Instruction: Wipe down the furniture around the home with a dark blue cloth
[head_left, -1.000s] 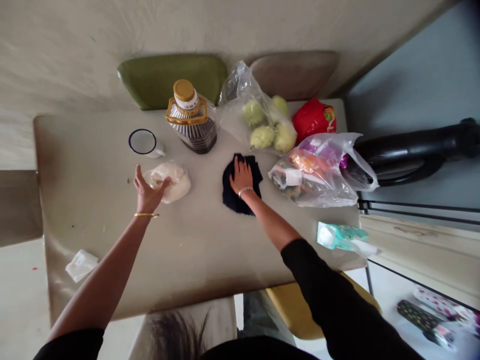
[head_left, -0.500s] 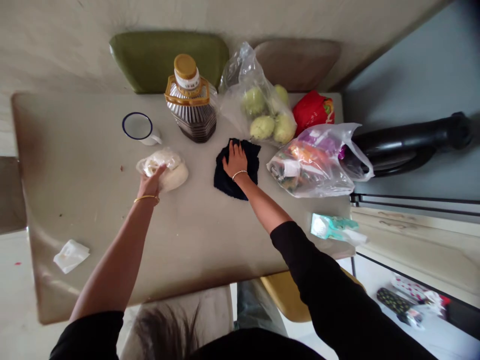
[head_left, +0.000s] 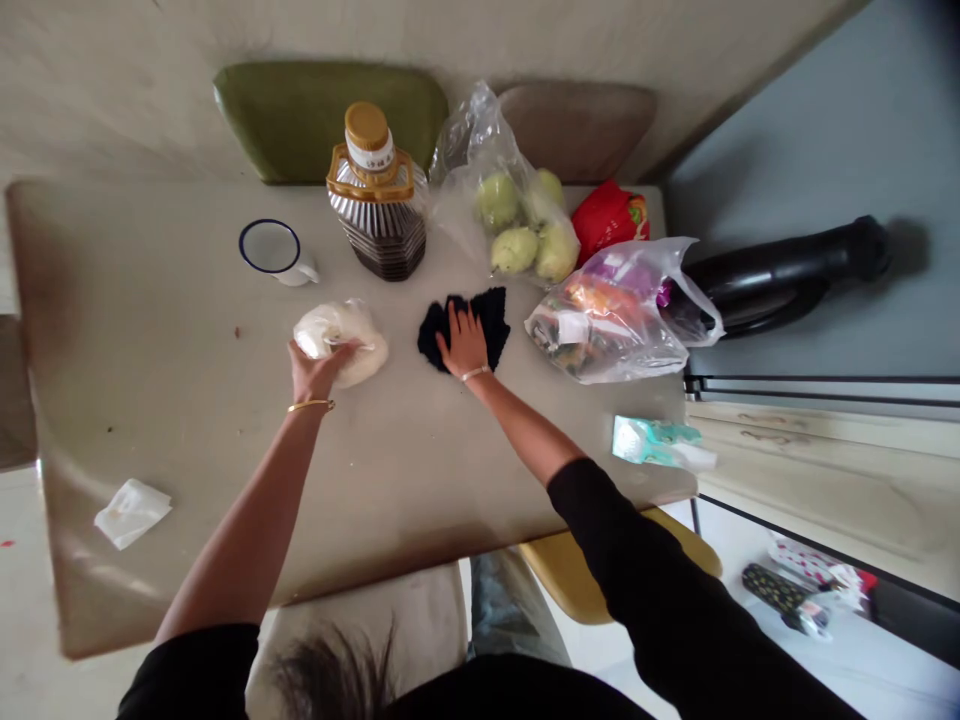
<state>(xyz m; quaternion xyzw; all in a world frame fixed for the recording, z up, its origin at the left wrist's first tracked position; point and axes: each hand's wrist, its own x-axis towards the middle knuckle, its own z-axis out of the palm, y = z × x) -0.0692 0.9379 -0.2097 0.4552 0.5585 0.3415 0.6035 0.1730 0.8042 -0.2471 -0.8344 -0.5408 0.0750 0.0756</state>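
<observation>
- Landmark: one bottle, upright on the desk.
- Your left hand: grip now closed on the pale bundle, thumb over its top; a second ago it stood open at the side.
- Pale bundle: nearer you than the bottle, slightly left; it has crept rightward.
- Your right hand: laid on the dark cloth, fingers extended, not clamped.
- Dark cloth: nearer you than the bottle, to its right; bunched now, earlier spread.
- Judged effect: bundle secured, cloth covering less desk.
</observation>
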